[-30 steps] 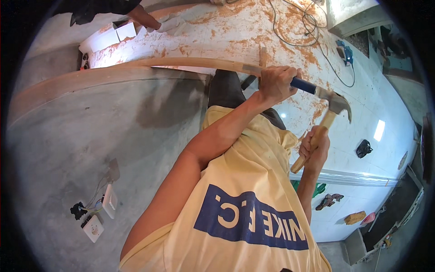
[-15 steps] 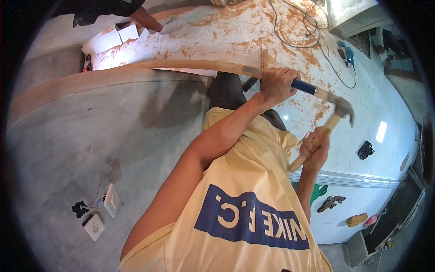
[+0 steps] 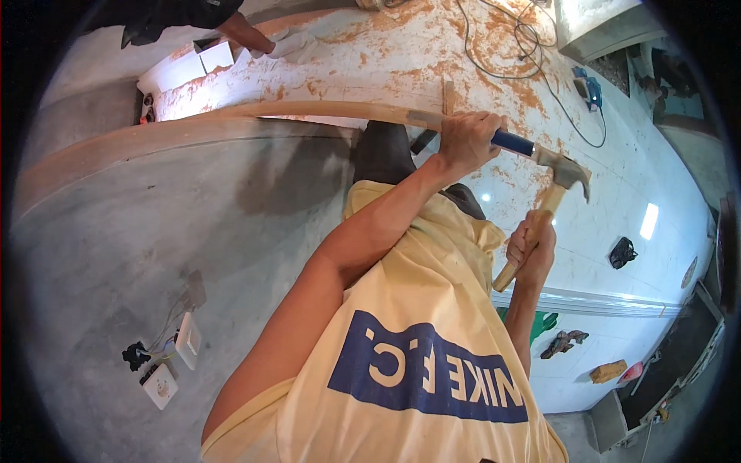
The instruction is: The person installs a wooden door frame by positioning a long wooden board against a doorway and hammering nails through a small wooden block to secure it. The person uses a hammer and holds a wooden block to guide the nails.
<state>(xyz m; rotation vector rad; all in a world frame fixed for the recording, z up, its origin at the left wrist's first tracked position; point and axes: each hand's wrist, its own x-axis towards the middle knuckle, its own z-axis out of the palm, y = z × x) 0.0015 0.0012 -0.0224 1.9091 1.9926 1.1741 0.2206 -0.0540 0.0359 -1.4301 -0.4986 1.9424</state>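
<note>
My left hand [image 3: 467, 141] is closed around a blue-handled chisel [image 3: 514, 143], the butt of its handle pointing right. The chisel lies along the end of a long, curved-looking wooden board [image 3: 332, 109], though my fingers hide part of it. A grey patch, apparently the blade, shows on the wood left of my fist. Wrapped round the wooden handle of a claw hammer [image 3: 570, 174], my right hand [image 3: 532, 245] is lower and to the right. The hammer's face is at the chisel's butt; whether they touch I cannot tell.
Sawdust [image 3: 432, 77] covers the white floor beyond the board. A black cable [image 3: 540, 69] runs to a blue power tool [image 3: 593, 92]. At far left stands another person's arm [image 3: 245, 32] near a white box [image 3: 185, 68]. A wall socket [image 3: 160, 386] hangs loose on wires. A black bag [image 3: 622, 252] lies right.
The hammer head has moved left, closer to the chisel's butt, and is less blurred. My left hand keeps its hold on the chisel, nearly still.
</note>
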